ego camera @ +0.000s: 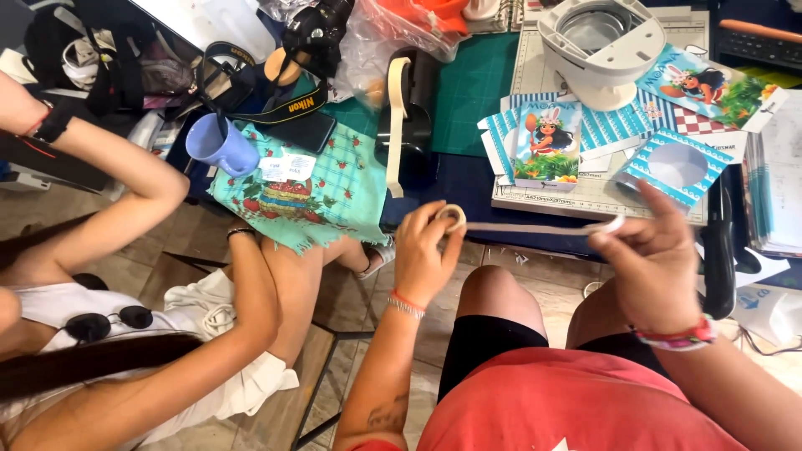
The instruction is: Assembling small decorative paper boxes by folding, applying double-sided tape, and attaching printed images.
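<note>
Status: a strip of tape is drawn out level between my hands, uncut; card boxes lie unassembled on the far mat. My left hand pinches the small tape roll, fingers curled shut. My right hand, raised right, grips the strip's free end.

Around the green cutting mat I count one lilac mug to its left, one camera at its upper left, one white round machine on its right, two printed character cards, and one small tape roll below it, held between two hands.
</note>
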